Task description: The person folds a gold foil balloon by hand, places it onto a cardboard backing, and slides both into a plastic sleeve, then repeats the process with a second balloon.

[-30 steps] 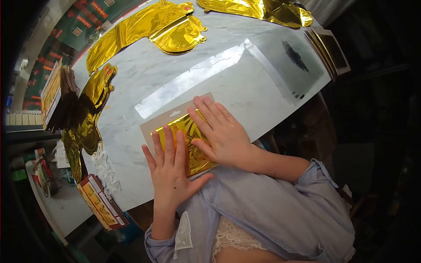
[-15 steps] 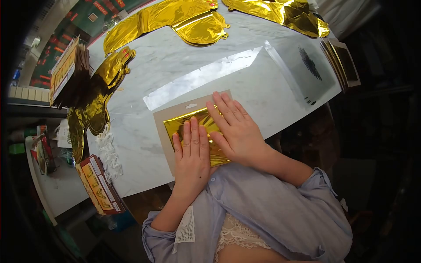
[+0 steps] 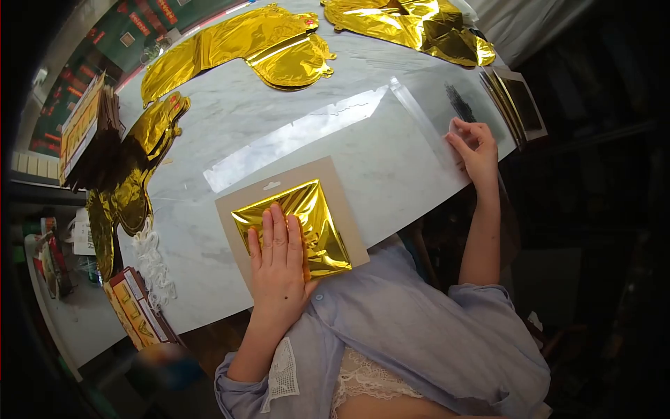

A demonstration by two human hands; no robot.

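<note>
At the near edge of the table, about six o'clock, the left hand lies palm-down with fingers straight and close together, its grip flat and unclenched on a folded gold foil that rests on a grey card. Out at three o'clock the right arm stretches nearly straight, and the right hand sits at the end of a clear bag with fingers curled. Whether its grip is closed on the bag's edge cannot be told.

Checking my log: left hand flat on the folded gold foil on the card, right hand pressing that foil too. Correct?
No. The head view shows the right hand off the gold foil, out at the far end of the clear sleeve. The left hand lies flat on the foil, as said.
</note>
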